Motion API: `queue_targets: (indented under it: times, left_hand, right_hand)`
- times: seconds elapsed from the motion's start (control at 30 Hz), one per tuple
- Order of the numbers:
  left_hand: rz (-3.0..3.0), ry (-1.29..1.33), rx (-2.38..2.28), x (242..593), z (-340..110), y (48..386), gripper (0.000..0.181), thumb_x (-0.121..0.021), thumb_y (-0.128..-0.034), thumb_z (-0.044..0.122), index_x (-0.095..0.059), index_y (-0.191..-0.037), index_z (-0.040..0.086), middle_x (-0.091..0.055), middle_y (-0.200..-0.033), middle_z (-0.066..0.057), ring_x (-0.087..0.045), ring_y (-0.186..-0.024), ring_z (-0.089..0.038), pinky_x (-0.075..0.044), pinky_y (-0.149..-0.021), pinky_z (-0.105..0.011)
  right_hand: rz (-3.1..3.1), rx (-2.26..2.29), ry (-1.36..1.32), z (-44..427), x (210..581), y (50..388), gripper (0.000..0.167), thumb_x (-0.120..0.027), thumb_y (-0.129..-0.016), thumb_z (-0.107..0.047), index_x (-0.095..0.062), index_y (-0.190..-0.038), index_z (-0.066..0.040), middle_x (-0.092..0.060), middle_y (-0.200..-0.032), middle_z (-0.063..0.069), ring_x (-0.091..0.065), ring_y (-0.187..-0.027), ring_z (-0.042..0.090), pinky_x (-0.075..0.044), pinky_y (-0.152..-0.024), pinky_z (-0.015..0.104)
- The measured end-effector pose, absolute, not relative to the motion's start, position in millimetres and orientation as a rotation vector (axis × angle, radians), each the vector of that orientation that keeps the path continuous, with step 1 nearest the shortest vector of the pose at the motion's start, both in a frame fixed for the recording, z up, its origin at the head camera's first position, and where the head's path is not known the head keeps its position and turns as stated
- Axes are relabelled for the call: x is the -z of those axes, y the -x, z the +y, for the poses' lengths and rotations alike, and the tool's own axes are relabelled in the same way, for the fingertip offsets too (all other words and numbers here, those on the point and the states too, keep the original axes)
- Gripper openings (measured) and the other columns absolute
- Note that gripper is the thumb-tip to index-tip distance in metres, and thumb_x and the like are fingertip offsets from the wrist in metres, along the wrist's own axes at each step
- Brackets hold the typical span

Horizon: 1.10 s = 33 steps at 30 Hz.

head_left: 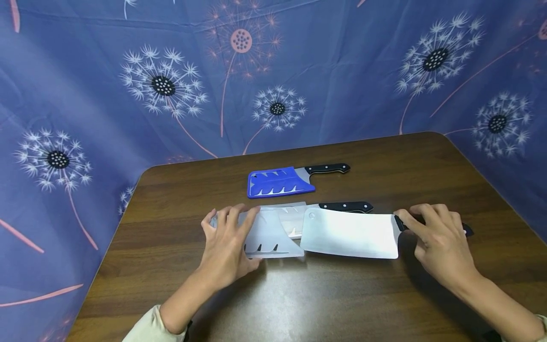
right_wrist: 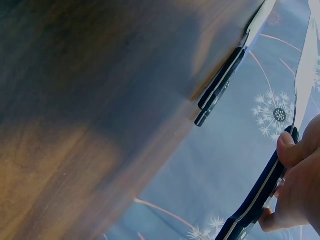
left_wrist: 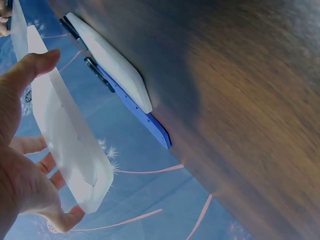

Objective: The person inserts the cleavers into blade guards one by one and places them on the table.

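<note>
In the head view my left hand grips a translucent white blade cover, thumb below and fingers over the top edge. The left wrist view shows the same cover raised off the table. My right hand holds a cleaver by its black handle; the broad, shiny blade points left. The blade's front edge meets or slightly overlaps the open end of the cover; whether it has entered cannot be told. Both hands are above the table.
Behind them a second knife with a black handle lies in a whitish cover, partly hidden. Farther back lies a smaller cleaver in a blue cover. The brown wooden table ends at a blue dandelion-print cloth.
</note>
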<state>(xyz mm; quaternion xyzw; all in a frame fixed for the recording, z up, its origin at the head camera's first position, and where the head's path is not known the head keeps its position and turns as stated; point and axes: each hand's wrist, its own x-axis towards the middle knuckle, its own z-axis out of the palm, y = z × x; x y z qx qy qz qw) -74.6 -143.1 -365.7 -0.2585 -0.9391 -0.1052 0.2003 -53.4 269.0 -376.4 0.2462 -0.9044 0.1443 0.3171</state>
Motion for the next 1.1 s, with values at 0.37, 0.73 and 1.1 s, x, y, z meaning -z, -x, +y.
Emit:
queue_targets:
  times: [0.37, 0.73, 1.1]
  left_hand:
    - [-2.523, 0.784, 0.286, 364.4, -138.7, 73.7, 0.104, -0.091, -0.0411, 0.044, -0.052, -0.133, 0.014, -0.051, -0.125, -0.014, -0.044, -0.112, -0.036, -0.018, -0.097, -0.066]
    - [-2.481, 0.818, 0.298, 365.3, -124.4, 73.1, 0.103, -0.091, -0.0412, 0.038, -0.05, -0.133, 0.013, -0.05, -0.124, -0.013, -0.044, -0.111, -0.036, -0.016, -0.098, -0.067]
    - [-2.514, 0.831, 0.318, 366.6, -103.3, 69.7, 0.1, -0.09, -0.0421, 0.041, -0.051, -0.13, 0.013, -0.049, -0.123, -0.011, -0.042, -0.113, -0.035, -0.016, -0.099, -0.067]
  right_hand:
    - [-2.313, -0.383, -0.68, 257.9, 377.7, 53.5, 0.069, -0.053, -0.051, 0.024, -0.062, -0.111, -0.007, -0.055, -0.097, 0.021, -0.046, -0.086, 0.042, -0.031, -0.07, 0.058]
    - [-2.102, -0.46, -0.769, 221.8, 374.2, 64.0, 0.047, -0.027, -0.076, 0.01, -0.065, -0.102, 0.001, -0.056, -0.09, 0.023, -0.045, -0.076, 0.042, -0.026, -0.064, 0.052]
    - [-2.053, -0.468, -0.773, 174.3, 372.5, 62.9, 0.047, -0.022, -0.074, 0.016, -0.063, -0.095, 0.005, -0.054, -0.086, 0.021, -0.042, -0.071, 0.038, -0.028, -0.061, 0.049]
